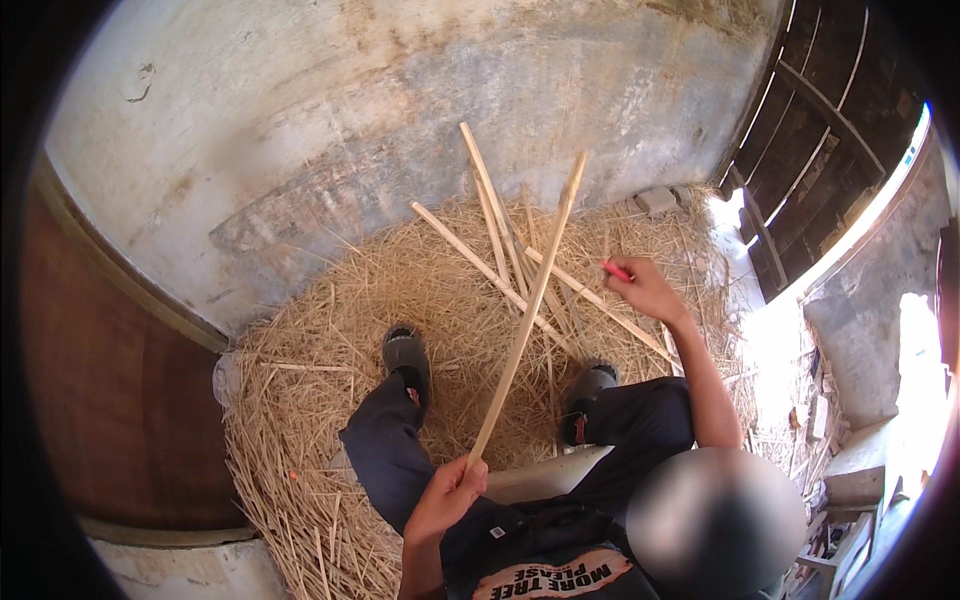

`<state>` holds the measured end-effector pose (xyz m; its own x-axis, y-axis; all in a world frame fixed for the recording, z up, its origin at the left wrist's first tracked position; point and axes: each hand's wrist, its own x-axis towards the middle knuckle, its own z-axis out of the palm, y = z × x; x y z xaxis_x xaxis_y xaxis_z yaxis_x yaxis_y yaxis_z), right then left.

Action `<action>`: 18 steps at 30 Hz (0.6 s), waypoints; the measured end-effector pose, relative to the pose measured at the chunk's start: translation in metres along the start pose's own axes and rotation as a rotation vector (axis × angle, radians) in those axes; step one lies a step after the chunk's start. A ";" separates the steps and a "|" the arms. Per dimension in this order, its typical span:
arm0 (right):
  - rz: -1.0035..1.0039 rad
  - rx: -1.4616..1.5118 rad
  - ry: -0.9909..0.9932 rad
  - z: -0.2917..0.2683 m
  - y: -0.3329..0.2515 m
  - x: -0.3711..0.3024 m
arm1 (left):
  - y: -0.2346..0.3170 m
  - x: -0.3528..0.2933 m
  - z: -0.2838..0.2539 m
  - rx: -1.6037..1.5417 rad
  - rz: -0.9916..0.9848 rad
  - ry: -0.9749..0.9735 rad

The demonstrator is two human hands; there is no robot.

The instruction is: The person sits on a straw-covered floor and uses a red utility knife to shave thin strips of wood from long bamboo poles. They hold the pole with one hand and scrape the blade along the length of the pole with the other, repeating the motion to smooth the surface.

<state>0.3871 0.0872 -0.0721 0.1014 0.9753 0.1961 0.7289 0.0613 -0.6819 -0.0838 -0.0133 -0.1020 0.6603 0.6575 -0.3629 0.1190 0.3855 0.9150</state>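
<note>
My left hand (448, 498) is closed around the near end of a long, pale split-wood or bamboo strip (524, 330). The strip slants up and away from me, between my knees, toward the wall. My right hand (648, 292) is raised to the right of the strip, apart from it. Its fingers wrap a red handle (617, 271); a thin, faint blade seems to rise from it, like a knife. Beyond the held strip, several more pale strips (480, 262) lie crossed on a heap of shavings, some with their far ends against the wall.
Straw-like shavings (320, 330) cover the floor around my boots (404, 350). A stained wall (400, 110) stands ahead. At the left is a brown wooden panel (130, 370); at the right, a dark slatted door (830, 130). Blocks (656, 202) lie by the wall's foot.
</note>
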 end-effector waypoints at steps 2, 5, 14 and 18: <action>0.047 -0.155 -0.077 0.006 -0.019 -0.006 | 0.008 0.003 0.005 -0.004 0.072 0.051; 0.059 -0.213 -0.089 0.002 -0.072 -0.016 | 0.024 0.009 0.011 0.041 0.145 0.112; -0.370 0.073 0.147 0.012 -0.150 -0.055 | 0.058 0.020 0.030 0.269 0.328 0.211; -0.578 -0.102 0.033 0.029 -0.179 -0.079 | 0.063 0.022 0.034 0.305 0.323 0.233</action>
<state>0.2289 0.0053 0.0142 -0.3124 0.7823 0.5390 0.7331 0.5593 -0.3869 -0.0365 0.0031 -0.0465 0.5201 0.8526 -0.0504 0.1702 -0.0457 0.9843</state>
